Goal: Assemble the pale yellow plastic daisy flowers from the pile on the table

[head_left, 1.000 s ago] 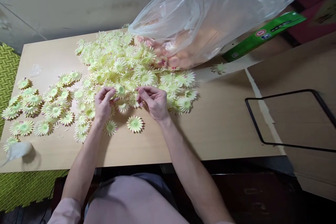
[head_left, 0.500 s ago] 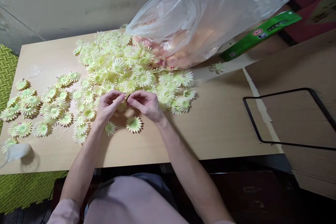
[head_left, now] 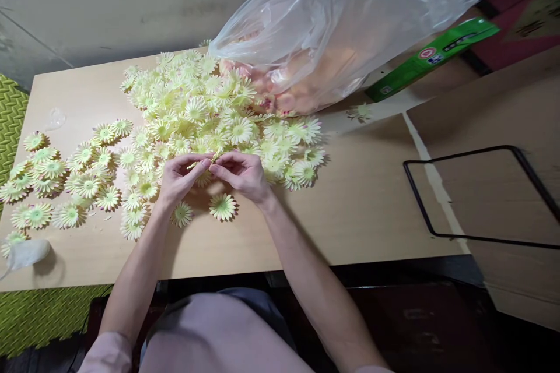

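Note:
My left hand [head_left: 181, 176] and my right hand [head_left: 240, 173] meet in front of the heap, thumbs and fingertips pinched together. Between them is a pale yellow-green artificial flower [head_left: 214, 158]; only narrow bits of its petals show, and the fingers cover the rest. Just below the hands, a single artificial flower with a green centre [head_left: 223, 207] lies flat on the table, and another flower [head_left: 182, 214] rests beside my left wrist. Behind the hands spreads a large heap of the same flowers [head_left: 196, 109], pale yellow with some pinkish petal tips.
A clear plastic bag [head_left: 332, 29] with pink and orange contents stands behind the heap. Nearby lies a green packet [head_left: 431, 58]. Smaller flower clusters [head_left: 50, 169] and a whitish wrapped object [head_left: 30, 253] are at left. A black wire frame [head_left: 481, 239] rests on cardboard [head_left: 511, 186] at right.
The fingers have shifted slightly, and more of the yellow-green flower now shows between them and past the left thumb. The things on the table have stayed in place.

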Tool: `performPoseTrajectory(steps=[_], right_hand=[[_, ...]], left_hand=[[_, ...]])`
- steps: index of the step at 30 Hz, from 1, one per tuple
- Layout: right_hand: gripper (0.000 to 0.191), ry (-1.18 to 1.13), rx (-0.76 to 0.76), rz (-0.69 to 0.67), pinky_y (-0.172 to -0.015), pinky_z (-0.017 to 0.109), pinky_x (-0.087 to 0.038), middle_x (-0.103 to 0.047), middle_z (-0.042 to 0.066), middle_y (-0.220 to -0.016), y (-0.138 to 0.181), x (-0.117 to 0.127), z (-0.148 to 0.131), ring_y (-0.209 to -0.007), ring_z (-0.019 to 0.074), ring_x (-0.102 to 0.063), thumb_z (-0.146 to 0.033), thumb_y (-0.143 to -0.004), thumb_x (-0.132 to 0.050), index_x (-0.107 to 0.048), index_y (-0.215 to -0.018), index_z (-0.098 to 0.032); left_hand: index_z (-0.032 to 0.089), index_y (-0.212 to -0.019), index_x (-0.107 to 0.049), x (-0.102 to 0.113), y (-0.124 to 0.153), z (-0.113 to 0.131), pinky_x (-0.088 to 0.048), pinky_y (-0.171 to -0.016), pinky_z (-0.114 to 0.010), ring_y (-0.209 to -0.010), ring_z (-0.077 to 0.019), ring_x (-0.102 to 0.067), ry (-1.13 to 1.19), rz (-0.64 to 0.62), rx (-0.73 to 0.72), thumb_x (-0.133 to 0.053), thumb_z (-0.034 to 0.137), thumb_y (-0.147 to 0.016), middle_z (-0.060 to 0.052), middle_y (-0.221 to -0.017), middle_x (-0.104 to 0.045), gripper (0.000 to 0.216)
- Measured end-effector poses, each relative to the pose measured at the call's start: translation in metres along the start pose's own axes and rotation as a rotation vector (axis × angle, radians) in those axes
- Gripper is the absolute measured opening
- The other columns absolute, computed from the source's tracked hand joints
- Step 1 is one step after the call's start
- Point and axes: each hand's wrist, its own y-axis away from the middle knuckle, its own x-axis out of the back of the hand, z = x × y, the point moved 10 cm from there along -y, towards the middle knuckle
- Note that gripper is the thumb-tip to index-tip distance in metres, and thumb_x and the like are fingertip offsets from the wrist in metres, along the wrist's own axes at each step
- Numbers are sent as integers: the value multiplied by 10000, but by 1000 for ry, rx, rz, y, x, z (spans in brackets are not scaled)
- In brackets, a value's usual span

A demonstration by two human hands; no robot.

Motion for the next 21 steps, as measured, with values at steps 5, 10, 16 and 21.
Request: performPoseTrajectory(steps=[5, 10, 16, 21], right_hand=[[218, -21, -14, -7, -705, 285, -593, -738, 21, -803, 0, -1, 1, -718, 143, -691, -366, -702, -816, -726, -812, -201], [195, -51, -20, -17, -707, 266, -588, -735, 15, -802, 0, -1, 1, -725, 136, -689, -326, -700, -822, -727, -812, -198], [218, -40, -25, -16, -698, 273, -587, -732, 18, -798, 0, -1, 4, -724, 139, -685, -348, -686, -831, -729, -802, -195], [226, -47, -29, -24, -703, 274, -586, -733, 16, -799, -1, -1, 6, -728, 140, -688, -356, -678, -836, -732, -807, -202]], left_hand=[[202, -907, -782, 0, 0, 0, -575, -749, -275, -858, -188, -728, 16, 0, -1, -754, 349, -774, -82, -951, -771, 200], [194, -901, -782, 0, 0, 0, -577, -749, -284, -867, -200, -729, 16, -6, 3, -757, 354, -771, -87, -967, -769, 207], [193, -892, -778, -2, 0, 2, -587, -776, -277, -904, -197, -726, 13, -28, -13, -750, 326, -782, -88, -993, -765, 175], [194, -887, -779, -2, 0, 1, -591, -786, -284, -904, -199, -727, 32, -29, -1, -752, 330, -780, -91, -992, -765, 176]])
